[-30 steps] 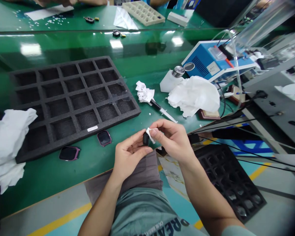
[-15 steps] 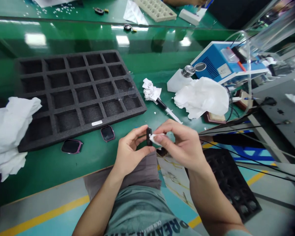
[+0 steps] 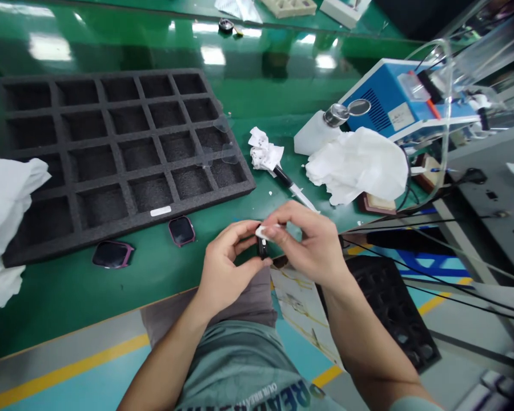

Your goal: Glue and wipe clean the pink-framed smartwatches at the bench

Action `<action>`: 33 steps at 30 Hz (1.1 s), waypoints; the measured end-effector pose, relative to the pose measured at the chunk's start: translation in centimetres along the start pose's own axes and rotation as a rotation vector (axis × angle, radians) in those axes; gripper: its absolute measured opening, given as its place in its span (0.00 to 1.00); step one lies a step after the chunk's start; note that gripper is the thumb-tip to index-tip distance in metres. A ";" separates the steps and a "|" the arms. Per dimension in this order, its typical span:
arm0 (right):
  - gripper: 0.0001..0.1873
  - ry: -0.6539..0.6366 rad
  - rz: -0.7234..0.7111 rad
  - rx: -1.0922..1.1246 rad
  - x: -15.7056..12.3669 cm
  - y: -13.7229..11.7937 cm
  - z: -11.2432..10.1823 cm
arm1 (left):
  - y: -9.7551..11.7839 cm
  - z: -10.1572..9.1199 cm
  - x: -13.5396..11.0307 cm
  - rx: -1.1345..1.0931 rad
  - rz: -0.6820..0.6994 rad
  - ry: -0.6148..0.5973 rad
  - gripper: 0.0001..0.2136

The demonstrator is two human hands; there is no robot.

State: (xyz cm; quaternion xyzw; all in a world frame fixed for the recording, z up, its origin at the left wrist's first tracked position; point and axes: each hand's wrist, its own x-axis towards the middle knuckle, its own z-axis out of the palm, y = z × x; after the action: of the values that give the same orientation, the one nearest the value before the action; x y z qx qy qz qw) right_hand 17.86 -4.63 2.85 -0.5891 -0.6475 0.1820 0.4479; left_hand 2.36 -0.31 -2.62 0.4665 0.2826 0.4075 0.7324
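Observation:
My left hand [image 3: 231, 265] is closed, with fingers and thumb holding a small black smartwatch case [image 3: 262, 248] by its two ends, edge side up. A light oblong mark shows on that edge. My right hand [image 3: 310, 240] pinches a folded white wipe [image 3: 263, 231] and presses it on the upper end of the case. To the left on the green bench lie a small purple-rimmed smartwatch [image 3: 181, 230] and a larger one [image 3: 112, 254], both with dark screens.
A black foam tray [image 3: 160, 212] with square compartments covers the left of the bench. White cloths [image 3: 4, 194] overlap its corner. On the right are a knife [image 3: 291, 185], crumpled tissue [image 3: 265, 151], a white bottle [image 3: 312, 134], a white cloth [image 3: 360, 165] and a blue machine [image 3: 377, 105].
The wipe has moved toward the upper end of the case, uncovering the light mark on its edge. The camera view has shifted slightly; the tray and watches appear further left.

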 end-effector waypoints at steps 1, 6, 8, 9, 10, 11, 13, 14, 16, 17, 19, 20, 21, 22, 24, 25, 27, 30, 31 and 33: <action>0.05 -0.002 -0.010 -0.007 0.1 0.1 0.0 | 0.0 0.0 0.0 0.002 -0.001 0.000 0.23; 0.06 -0.087 -0.053 -0.032 0.5 0.2 -0.4 | 0.0 0.0 0.0 -0.008 -0.001 -0.013 0.23; 0.05 -0.083 -0.051 -0.039 0.7 0.1 -0.6 | 0.0 0.0 -0.1 -0.001 0.008 -0.022 0.23; 0.05 -0.110 -0.057 -0.027 0.7 0.1 -0.7 | -0.1 0.0 -0.1 -0.002 0.007 -0.020 0.24; 0.05 -0.148 -0.066 -0.011 0.8 0.1 -0.8 | -0.1 -0.1 -0.1 -0.005 0.006 -0.017 0.24; 0.05 -0.177 -0.071 0.001 0.9 0.1 -0.8 | -0.1 -0.1 -0.1 -0.010 0.009 -0.017 0.24; 0.06 -0.154 -0.066 0.001 1.0 0.3 -0.8 | -0.2 -0.1 -0.1 -0.010 0.031 -0.039 0.24; 0.06 -0.114 -0.057 -0.010 1.1 0.3 -0.8 | -0.3 -0.1 -0.1 -0.004 0.048 -0.053 0.23; 0.06 -0.063 -0.036 -0.030 0.9 0.3 -0.8 | -0.4 -0.2 -0.2 0.007 0.070 -0.064 0.23; 0.06 -0.077 -0.035 -0.028 0.7 0.3 -0.8 | -0.5 -0.2 -0.2 0.008 0.069 -0.057 0.23; 0.06 -0.142 -0.049 -0.022 0.1 0.1 -0.8 | -0.6 -0.2 -0.2 -0.001 0.063 -0.037 0.24; 0.06 -0.161 -0.058 -0.021 -0.2 0.0 -0.8 | -0.6 -0.2 -0.2 -0.005 0.062 -0.035 0.24; 0.06 -0.161 -0.063 -0.024 -0.3 0.0 -0.8 | -0.6 -0.2 -0.2 -0.002 0.068 -0.042 0.23; 0.06 -0.138 -0.061 -0.035 -0.4 0.2 -0.9 | -0.6 -0.2 -0.2 0.007 0.080 -0.059 0.23; 0.06 -0.043 -0.037 -0.079 0.1 0.7 -0.9 | -0.5 -0.2 -0.2 0.033 0.106 -0.094 0.23; 0.06 0.009 -0.020 -0.100 0.4 1.1 -0.9 | -0.5 -0.2 -0.2 0.044 0.115 -0.103 0.23; 0.06 0.086 0.020 -0.118 1.1 1.7 -1.1 | -0.3 -0.3 -0.3 0.053 0.119 -0.096 0.22; 0.05 0.127 0.064 -0.078 0.8 1.5 -1.4 | -0.2 -0.2 -0.3 0.058 0.102 -0.071 0.21; 0.05 0.119 0.069 -0.063 0.3 1.1 -1.5 | -0.2 -0.2 -0.2 0.058 0.097 -0.063 0.22; 0.04 0.067 0.059 -0.047 -0.9 0.1 -1.4 | -0.2 -0.1 -0.1 0.057 0.085 -0.049 0.22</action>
State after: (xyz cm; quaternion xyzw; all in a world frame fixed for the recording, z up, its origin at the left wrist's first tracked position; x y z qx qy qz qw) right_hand 18.94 -5.83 3.23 -0.6242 -0.6186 0.1598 0.4497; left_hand 2.29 -0.43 -2.86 0.5086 0.2557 0.4186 0.7076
